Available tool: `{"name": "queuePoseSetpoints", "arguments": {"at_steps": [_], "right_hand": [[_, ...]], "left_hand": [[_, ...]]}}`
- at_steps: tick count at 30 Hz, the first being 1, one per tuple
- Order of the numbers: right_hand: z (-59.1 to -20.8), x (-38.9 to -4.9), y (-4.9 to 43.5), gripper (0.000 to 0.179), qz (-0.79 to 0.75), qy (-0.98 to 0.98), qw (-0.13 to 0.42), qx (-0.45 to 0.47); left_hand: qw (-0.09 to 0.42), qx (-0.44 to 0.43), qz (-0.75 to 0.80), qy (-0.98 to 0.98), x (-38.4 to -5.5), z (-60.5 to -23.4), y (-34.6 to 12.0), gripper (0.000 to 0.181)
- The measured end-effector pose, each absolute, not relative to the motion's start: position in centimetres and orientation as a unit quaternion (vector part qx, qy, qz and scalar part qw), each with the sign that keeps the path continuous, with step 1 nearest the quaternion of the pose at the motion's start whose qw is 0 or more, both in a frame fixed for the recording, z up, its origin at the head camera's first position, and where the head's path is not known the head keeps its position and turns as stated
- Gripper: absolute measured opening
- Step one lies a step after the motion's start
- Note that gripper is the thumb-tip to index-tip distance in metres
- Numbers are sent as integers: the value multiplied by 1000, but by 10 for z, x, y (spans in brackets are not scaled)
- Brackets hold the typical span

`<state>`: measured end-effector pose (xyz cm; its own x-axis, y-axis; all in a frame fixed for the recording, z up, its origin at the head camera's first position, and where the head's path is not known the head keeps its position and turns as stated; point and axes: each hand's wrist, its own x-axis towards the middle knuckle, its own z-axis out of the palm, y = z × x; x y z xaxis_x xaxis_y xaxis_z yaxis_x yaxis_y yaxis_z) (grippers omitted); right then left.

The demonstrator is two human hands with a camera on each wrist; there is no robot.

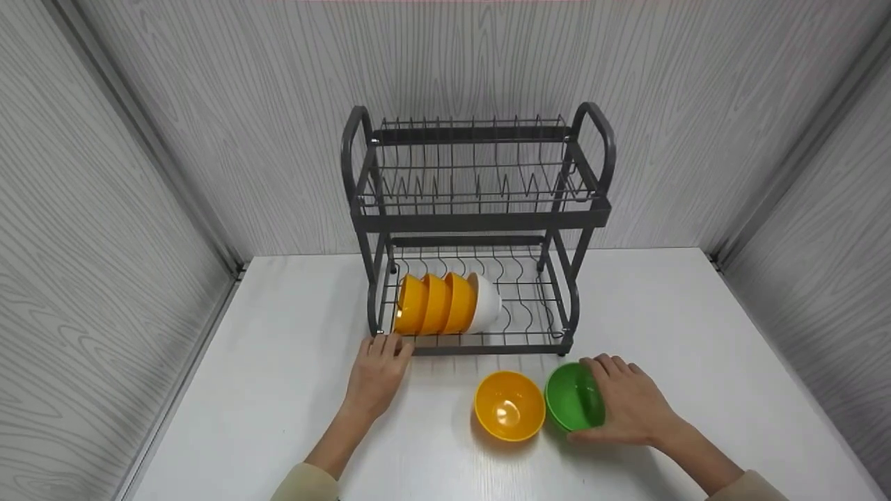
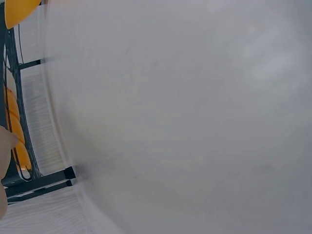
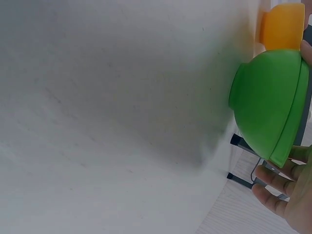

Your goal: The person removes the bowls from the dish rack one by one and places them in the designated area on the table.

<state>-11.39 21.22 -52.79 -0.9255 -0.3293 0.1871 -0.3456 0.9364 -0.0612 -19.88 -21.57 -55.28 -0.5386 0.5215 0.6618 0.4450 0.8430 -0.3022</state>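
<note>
My right hand (image 1: pixel 630 407) grips green bowls (image 1: pixel 567 400) at the front right, the thumb at the near rim and the fingers at the far rim. A double rim on the green bowls (image 3: pixel 270 92) in the right wrist view suggests two, nested. Touching or very close to them on the left is an upright orange bowl (image 1: pixel 509 406). My left hand (image 1: pixel 379 376) rests at the front left corner of the dark dish rack (image 1: pixel 480 350), its fingertips by the leftmost of the orange bowls (image 1: pixel 435 304) standing on edge in the lower tier. Only part of that hand shows in the left wrist view.
A white bowl (image 1: pixel 487 306) leans to the right of the orange row, on the lower wire shelf (image 1: pixel 529 313). The wire upper tier (image 1: pixel 480 221) overhangs it, with a looped handle (image 1: pixel 605 146) at each side. White tabletop (image 1: pixel 278 390) surrounds the rack, and grey panels rise behind and beside it.
</note>
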Motion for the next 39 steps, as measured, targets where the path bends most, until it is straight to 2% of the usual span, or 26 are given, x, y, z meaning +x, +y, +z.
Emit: {"name": "queuePoseSetpoints", "arguments": {"at_steps": [19, 39], "right_hand": [[-527, -114, 211, 125, 66, -978, 95, 173], [-485, -132, 186, 121, 96, -965, 142, 198]], "left_hand": [[383, -273, 48, -881, -199, -551, -218, 25], [374, -274, 49, -885, -197, -550, -217, 29]]}}
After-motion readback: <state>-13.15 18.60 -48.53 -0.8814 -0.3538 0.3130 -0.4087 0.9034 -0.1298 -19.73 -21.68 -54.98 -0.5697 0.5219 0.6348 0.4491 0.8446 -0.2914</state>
